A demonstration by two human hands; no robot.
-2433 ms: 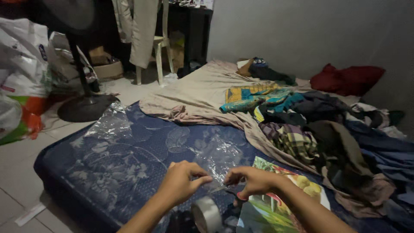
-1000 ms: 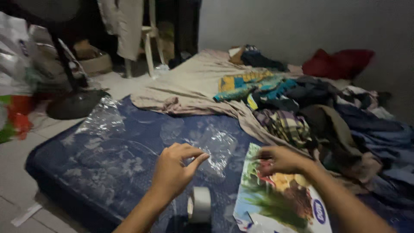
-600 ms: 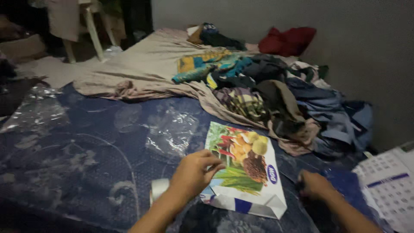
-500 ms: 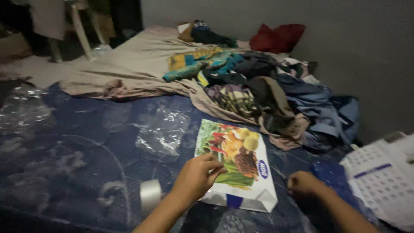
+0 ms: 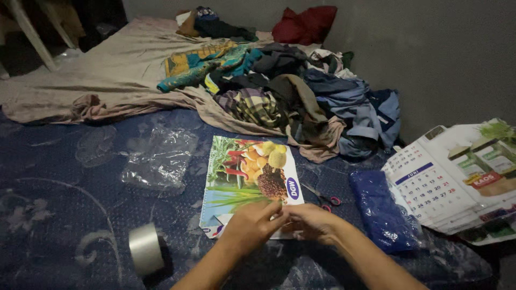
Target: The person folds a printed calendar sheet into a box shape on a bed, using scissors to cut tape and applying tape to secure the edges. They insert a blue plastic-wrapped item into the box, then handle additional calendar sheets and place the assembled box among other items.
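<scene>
- We are bringing our two hands together over the near edge of one flat printed packet (image 5: pixel 248 185) with fruit and vegetables pictured on it, lying on the dark blue mattress (image 5: pixel 64 204).
- Our left hand (image 5: pixel 251 225) is curling its fingers onto the packet's near right corner, pinching at it; our right hand (image 5: pixel 313 222) is meeting it fingertip to fingertip, closing on the same edge, though we cannot tell how firm either pinch is.
- Just to the right of the packet, one pair of scissors (image 5: pixel 322 196) with red handles is lying on the mattress.
- Further right, one bundle in blue plastic (image 5: pixel 382 215) is resting near our right forearm.
- At the far right, one wall calendar (image 5: pixel 457 180) is lying open, partly off the mattress.
- To the near left, one roll of silver tape (image 5: pixel 145 248) is standing on its edge, apart from the packet.
- Left of the packet, one crumpled clear plastic bag (image 5: pixel 159 160) is lying flat.
- Farther off, one heap of mixed clothes (image 5: pixel 290 99) is piling on a beige sheet (image 5: pixel 107 75).
</scene>
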